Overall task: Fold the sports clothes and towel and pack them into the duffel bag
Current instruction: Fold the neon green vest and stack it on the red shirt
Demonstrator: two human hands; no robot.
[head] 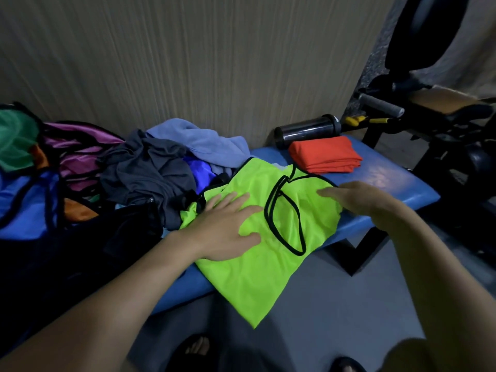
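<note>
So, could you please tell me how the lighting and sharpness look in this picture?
Head view: dim overall; the black bag at lower left is lost in shadow; the right hand is motion-blurred, the neon green bib stays bright, and wide-angle distortion bends the blue bench.

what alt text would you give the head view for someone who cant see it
A person's left hand and right hand press flat on a neon green bib spread on a blue bench. A folded orange garment lies at the far right end, and unfolded clothes are piled to the left.
</note>
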